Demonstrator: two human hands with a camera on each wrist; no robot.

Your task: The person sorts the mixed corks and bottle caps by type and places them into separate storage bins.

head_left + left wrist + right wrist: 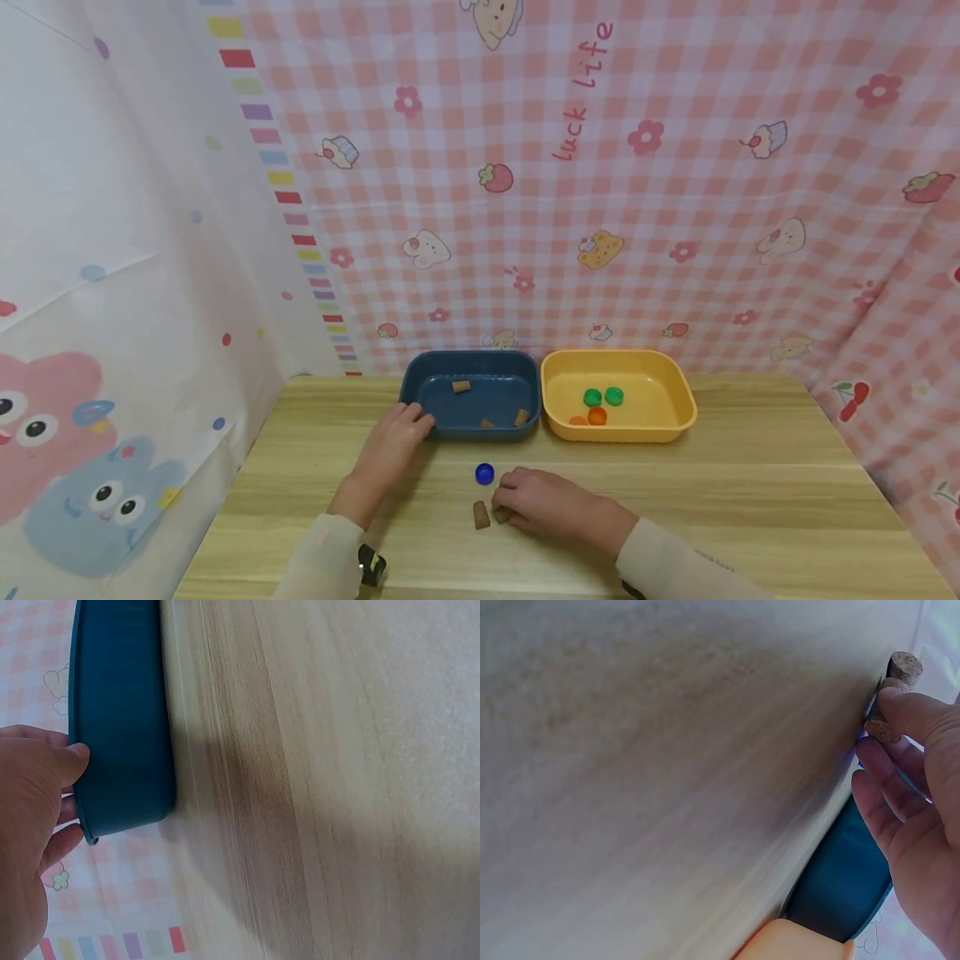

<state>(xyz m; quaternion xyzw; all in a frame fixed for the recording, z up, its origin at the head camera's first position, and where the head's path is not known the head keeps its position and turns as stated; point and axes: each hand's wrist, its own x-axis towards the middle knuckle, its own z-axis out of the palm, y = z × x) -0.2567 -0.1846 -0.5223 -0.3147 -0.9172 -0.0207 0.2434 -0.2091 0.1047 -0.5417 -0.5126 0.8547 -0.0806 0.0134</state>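
Observation:
In the head view my left hand (393, 442) is at the front left corner of a dark blue plastic tray (476, 434). The left wrist view shows that hand (30, 802) gripping the tray's rim, thumb against the outer wall and fingers over the edge. My right hand (551, 504) pinches a brown cork (501, 515) low over the table. In the right wrist view this cork (883, 731) sits between thumb and fingertips. Just left of it lies another cork (481, 515), and a blue bottle cap (484, 474) lies behind them.
Several corks, among them one cork (461, 387) near the back, lie in the dark blue tray. A yellow tray (660, 432) stands right beside it, holding green caps (614, 396) and orange caps (597, 416). Both stand on a wooden table (750, 500) before a pink checked cloth (600, 192).

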